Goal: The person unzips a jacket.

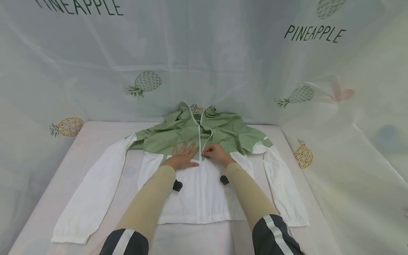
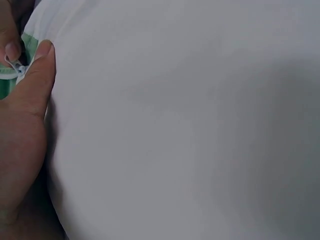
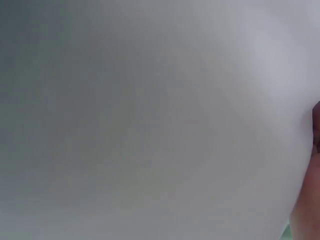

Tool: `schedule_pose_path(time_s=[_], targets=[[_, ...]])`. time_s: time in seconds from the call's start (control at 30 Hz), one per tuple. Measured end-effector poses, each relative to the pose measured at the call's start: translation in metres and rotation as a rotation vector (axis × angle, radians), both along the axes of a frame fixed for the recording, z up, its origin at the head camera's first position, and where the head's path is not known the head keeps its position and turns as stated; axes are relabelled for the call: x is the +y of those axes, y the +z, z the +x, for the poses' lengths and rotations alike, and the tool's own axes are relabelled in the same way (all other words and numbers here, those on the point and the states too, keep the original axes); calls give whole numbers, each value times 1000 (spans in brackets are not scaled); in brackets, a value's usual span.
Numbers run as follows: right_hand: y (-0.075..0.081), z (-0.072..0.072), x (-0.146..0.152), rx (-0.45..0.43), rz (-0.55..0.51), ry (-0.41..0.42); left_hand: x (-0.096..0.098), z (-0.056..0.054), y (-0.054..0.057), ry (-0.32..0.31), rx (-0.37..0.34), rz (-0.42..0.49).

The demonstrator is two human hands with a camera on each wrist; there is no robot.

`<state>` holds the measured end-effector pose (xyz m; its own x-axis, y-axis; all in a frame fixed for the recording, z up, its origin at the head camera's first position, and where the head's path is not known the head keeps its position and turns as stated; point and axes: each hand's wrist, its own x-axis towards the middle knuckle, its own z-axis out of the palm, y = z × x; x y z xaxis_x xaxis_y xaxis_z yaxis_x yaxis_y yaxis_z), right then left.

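A hooded zip jacket (image 1: 159,136), green above and white below, lies spread front up with its sleeves out to the sides. Its white zipper (image 1: 200,187) runs down the middle, closed below the hands and parted above them toward the collar. My left hand (image 1: 181,158) rests flat on the jacket left of the zipper, fingers spread. With thumb and fingertips my right hand (image 1: 217,154) pinches the small zipper pull (image 2: 20,69), right beside the left thumb. White cloth fills most of the right wrist view, with part of the right hand (image 3: 306,200) at its edge.
The jacket lies on a pale, cloth-covered table (image 1: 108,132). A hanging sheet (image 1: 210,49) printed with pineapples rises behind the table and along its right side. Small black wrist cameras (image 1: 177,185) sit under both forearms, close over the white cloth.
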<state>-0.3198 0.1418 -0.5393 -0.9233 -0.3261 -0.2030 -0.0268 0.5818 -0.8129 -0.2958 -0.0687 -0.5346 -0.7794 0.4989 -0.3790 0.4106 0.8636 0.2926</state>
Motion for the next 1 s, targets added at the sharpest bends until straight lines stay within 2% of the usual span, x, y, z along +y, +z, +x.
schedule_pose_path(time_s=[0.23,0.37,0.5,0.6,0.8,1.0], targets=[[8,3,-2,14,89,59,0,0,-2,4,-12,13],[13,6,-4,16,135,108,0,-2,-3,1,-6,-11],[18,9,-7,63,191,184,-1,-1,-1,-1,-1,-12],[20,12,-7,64,222,217,-1,1,2,2,0,-1],[20,22,-6,31,204,222,-2,3,5,1,9,-1],[21,33,-3,-38,173,233,1,5,6,9,9,16]])
